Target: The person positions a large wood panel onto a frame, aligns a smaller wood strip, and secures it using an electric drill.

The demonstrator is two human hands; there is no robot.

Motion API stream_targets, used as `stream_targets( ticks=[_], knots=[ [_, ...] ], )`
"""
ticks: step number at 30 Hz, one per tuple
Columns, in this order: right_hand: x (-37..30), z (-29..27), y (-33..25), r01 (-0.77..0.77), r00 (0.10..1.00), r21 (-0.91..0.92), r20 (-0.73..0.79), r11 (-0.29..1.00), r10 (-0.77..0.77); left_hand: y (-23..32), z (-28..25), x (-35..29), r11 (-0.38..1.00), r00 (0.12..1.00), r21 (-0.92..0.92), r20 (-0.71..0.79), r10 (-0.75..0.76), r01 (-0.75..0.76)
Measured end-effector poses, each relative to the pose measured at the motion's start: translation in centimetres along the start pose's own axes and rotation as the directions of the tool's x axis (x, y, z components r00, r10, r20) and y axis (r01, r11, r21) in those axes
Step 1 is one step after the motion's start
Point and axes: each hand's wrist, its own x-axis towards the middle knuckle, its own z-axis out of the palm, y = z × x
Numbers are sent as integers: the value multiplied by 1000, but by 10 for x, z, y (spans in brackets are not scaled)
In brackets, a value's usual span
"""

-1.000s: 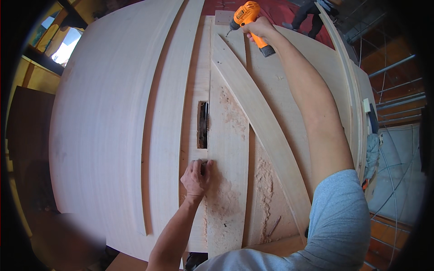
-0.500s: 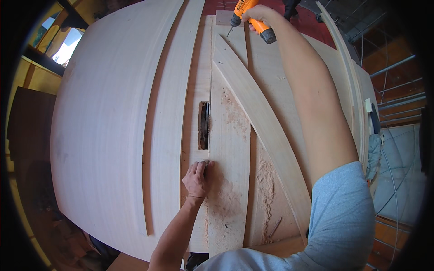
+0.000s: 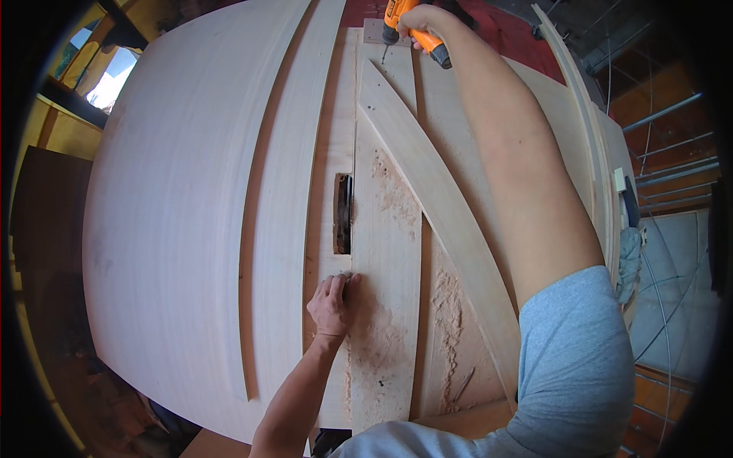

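Note:
At the far end of the boards my right hand [image 3: 422,20] is wrapped round the grip of an orange cordless drill [image 3: 400,12]. Its thin bit points down at the pale plank [image 3: 395,67] beneath, where small dark holes show; whether the tip touches the wood I cannot tell. My left hand [image 3: 330,304] rests with curled fingers on the long central plank [image 3: 387,267], close to the seam. Something dark shows under those fingers, too hidden to name. Just beyond that hand is a narrow rectangular slot [image 3: 343,214] cut through the wood.
A loose strip of wood [image 3: 435,175] lies slantwise, right of the central plank. Wood shavings [image 3: 449,320] gather beside its near part. Long strips [image 3: 286,206] run over the large pale panel [image 3: 168,214] on the left. Thin metal rods [image 3: 676,179] stand at the right.
My right hand and the drill have shifted slightly left, and the drill now stands more upright. My left hand has stayed in place by the seam.

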Motion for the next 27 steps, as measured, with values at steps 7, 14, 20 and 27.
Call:
stream_targets(
  ticks=[7,14,20,27],
  knots=[
    [-7,3,-5,-27,1000,-22,-16,999,27,0,0,-1,1000,1000,22,18,-11,10],
    [0,2,6,-25,1000,-23,10,999,25,-5,3,-4,1000,1000,11,25,-12,12],
    [29,1,32,-28,1000,44,3,999,28,1,3,-1,1000,1000,-6,14,-5,5],
    [37,17,28,-22,1000,2,3,1000,22,-4,1,-4,1000,999,15,22,-23,23]
  ],
)
